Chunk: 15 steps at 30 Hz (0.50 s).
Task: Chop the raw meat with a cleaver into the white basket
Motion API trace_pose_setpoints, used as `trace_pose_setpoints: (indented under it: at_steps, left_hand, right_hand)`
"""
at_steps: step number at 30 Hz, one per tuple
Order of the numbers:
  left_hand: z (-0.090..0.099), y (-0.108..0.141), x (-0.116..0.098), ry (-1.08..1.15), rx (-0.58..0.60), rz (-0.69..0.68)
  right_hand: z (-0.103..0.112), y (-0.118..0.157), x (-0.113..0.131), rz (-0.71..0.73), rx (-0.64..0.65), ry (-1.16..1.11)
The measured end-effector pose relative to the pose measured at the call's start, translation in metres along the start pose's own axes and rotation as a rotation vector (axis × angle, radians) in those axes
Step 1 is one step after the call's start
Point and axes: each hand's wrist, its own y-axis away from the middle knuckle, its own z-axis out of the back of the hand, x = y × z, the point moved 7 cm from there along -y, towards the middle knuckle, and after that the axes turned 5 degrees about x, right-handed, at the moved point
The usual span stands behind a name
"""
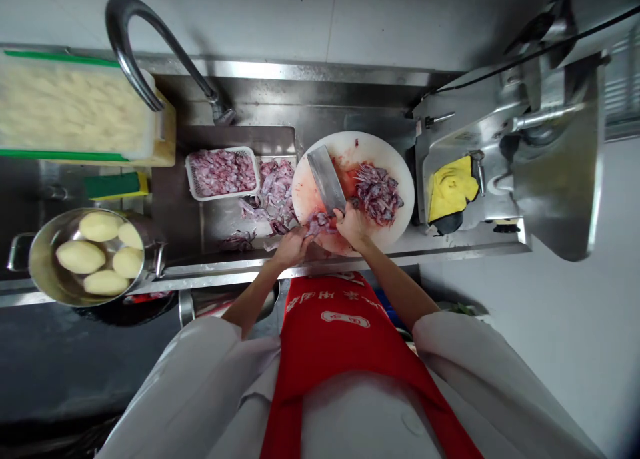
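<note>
My right hand (pixel 351 227) is closed around the handle of a wide cleaver (pixel 326 177), whose blade points away from me over the round white cutting board (pixel 306 209). At the board's near left edge, my left hand (pixel 291 247) grips a pinkish-grey piece of raw meat (pixel 320 224), possibly a small skinned animal. Its fingers are partly hidden. Right of the blade lies a heap of dark reddish scraps (pixel 379 193), and red stains mark the board. More raw pieces (pixel 276 185) lie in the sink to the left, beside a white basket (pixel 189 179) full of cut meat.
A curved faucet (pixel 145 12) rises behind the sink. On the left are a pot (pixel 37 259) of peeled potatoes, a green-and-yellow sponge (pixel 115 185) and a large tub (pixel 165 135) of pale strips. To the right stands a metal machine (pixel 560 172) with a yellow cloth (pixel 453 185).
</note>
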Motion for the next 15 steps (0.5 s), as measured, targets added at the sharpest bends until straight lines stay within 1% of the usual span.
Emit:
trace_pose_setpoints:
  at_steps: [4,6,8,10,13,15]
  left_hand:
    - [0.001,0.018,0.028,0.086,-0.024,0.056]
    - [0.001,0.020,0.034,0.126,-0.050,0.060]
    - [0.002,0.014,0.029,0.147,-0.081,0.026]
    - [0.005,0.003,0.016,0.162,-0.098,-0.037]
    - [0.010,-0.013,-0.003,0.166,-0.076,-0.121]
    - [0.011,-0.018,-0.006,0.136,-0.048,-0.119]
  right_hand:
    - [-0.002,-0.010,-0.008,0.003,0.000,-0.070]
    - [0.000,-0.018,-0.009,0.046,-0.003,-0.106]
    - [0.003,-0.023,-0.008,0.099,-0.008,-0.146]
    - [0.010,-0.025,-0.007,0.141,-0.034,-0.221]
    - [0.019,-0.018,-0.005,0.166,-0.097,-0.388]
    - [0.017,-0.011,-0.002,0.148,-0.097,-0.453]
